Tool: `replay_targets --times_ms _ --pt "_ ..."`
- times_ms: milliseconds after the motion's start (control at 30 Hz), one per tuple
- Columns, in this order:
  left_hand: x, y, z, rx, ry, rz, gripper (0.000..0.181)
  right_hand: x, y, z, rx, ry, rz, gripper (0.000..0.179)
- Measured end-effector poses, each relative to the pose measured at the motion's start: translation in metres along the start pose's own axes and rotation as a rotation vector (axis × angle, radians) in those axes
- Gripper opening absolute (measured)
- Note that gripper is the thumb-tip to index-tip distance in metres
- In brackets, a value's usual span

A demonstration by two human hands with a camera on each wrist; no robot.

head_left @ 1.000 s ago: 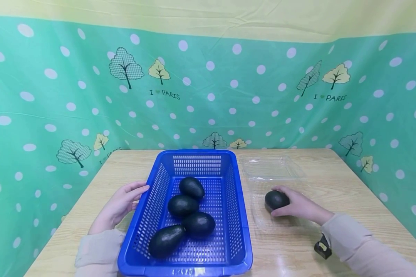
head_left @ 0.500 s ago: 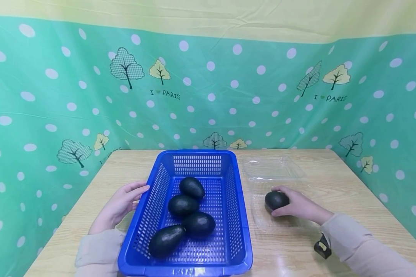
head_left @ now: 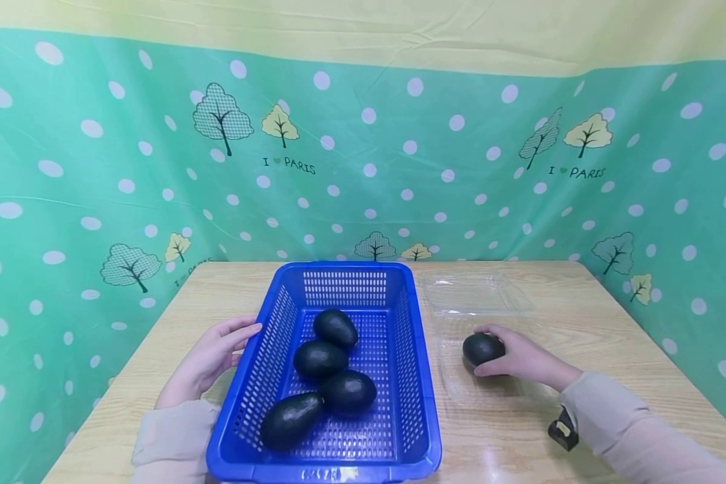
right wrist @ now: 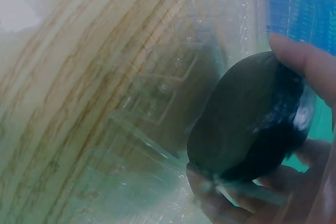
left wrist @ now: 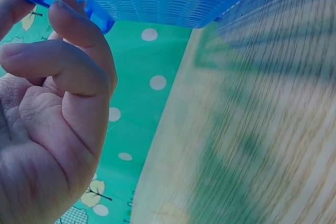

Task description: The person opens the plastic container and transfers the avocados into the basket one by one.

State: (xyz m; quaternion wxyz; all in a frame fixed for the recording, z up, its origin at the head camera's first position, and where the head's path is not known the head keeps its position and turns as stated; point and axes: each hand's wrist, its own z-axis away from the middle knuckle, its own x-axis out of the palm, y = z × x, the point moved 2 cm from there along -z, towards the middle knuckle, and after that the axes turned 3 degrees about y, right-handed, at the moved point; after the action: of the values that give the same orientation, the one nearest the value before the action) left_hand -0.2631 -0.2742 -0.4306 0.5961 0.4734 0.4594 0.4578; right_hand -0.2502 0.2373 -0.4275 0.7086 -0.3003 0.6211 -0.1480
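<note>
My right hand (head_left: pixel 511 355) grips a dark avocado (head_left: pixel 479 349), fingers and thumb round its sides, over the near half of a clear plastic clamshell box (head_left: pixel 460 390). In the right wrist view the avocado (right wrist: pixel 236 124) looks smooth, with the thumb on its upper end and fingers below. My left hand (head_left: pixel 208 356) holds the left rim of a blue plastic basket (head_left: pixel 426 410). Its fingers (left wrist: pixel 84 82) are bent in the left wrist view, with tips at the rim. Several avocados (head_left: pixel 319 359) lie together on the basket's slotted floor.
The hinged lid half (head_left: pixel 472 294) of the box lies open toward the back. A black strap (head_left: pixel 562 430) hangs below the right sleeve. Behind the wooden table (head_left: pixel 556 289) hangs a green dotted curtain (head_left: pixel 399 161).
</note>
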Motion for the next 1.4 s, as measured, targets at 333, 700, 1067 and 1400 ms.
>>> replay_targets --times_ms 333,700,1067,1400 --pt "-0.0007 0.0003 0.0007 0.009 -0.007 0.005 0.046 -0.0012 -0.0013 -0.0001 -0.001 -0.003 0.009 0.077" --pt "-0.0003 0.0008 0.0008 0.012 -0.008 0.009 0.042 -0.0041 -0.005 -0.0002 -0.005 -0.012 0.007 0.075" --pt "0.0 0.0016 0.0011 0.017 -0.011 0.0 0.048 -0.0052 -0.0069 0.0 0.002 -0.01 0.025 0.075" --pt "0.0 0.0027 0.002 0.025 -0.008 -0.014 0.047 -0.007 -0.0083 -0.0015 -0.018 0.001 0.02 0.075"
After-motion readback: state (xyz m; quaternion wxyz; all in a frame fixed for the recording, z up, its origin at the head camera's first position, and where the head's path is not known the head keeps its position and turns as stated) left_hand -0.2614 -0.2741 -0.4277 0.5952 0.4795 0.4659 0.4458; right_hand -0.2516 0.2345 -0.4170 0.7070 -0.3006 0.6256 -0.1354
